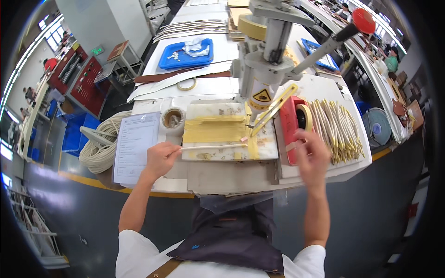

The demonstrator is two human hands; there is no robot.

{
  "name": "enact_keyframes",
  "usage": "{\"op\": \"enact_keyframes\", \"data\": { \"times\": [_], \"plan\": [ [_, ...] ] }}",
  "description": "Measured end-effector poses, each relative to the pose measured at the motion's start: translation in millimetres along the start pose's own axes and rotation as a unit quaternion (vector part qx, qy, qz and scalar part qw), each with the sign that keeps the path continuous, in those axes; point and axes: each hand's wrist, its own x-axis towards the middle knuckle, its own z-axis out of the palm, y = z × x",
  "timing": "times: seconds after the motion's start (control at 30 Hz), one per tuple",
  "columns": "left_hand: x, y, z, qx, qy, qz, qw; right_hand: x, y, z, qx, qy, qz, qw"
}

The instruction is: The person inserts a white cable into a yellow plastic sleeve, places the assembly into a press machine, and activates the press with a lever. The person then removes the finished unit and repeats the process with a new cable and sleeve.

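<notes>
My left hand pinches one end of a short white cord. The cord lies across the near part of a pale work plate partly covered with yellow masking tape. My right hand is at the near end of a red tape dispenser holding a tape roll. Its fingers are drawn together and slightly blurred; a small pale strip shows by their tips, but whether they grip it is unclear. Above the plate stands a grey hand press with a red-knobbed lever.
Right of the dispenser lies a bundle of white cords with yellow-taped ends. To the left are a printed sheet, a brown tape roll and a coil of cord. Farther back sits a blue tray.
</notes>
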Motion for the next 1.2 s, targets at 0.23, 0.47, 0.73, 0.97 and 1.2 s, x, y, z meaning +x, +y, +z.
{"op": "enact_keyframes", "data": {
  "times": [0.23,0.47,0.73,0.97,1.2],
  "plan": [
    [-5.1,0.5,4.1,-0.051,0.045,0.030,0.997,37.5,8.9,-56.6,-0.198,-0.139,0.223,0.944],
    [-44.7,71.1,-8.1,-0.393,0.001,-0.153,0.907,52.6,17.2,-70.5,-0.013,-0.221,0.392,0.893],
    [-70.2,153.5,27.2,-0.666,-0.156,-0.290,0.669,13.3,30.9,-80.9,0.332,-0.126,0.420,0.835],
    [-57.0,179.9,40.4,-0.674,-0.193,-0.249,0.668,-41.2,48.6,-64.5,0.363,-0.019,0.324,0.873],
    [-41.9,187.5,44.7,-0.608,-0.167,-0.250,0.735,-62.9,70.5,-42.2,0.091,0.047,0.176,0.979]
  ]
}}
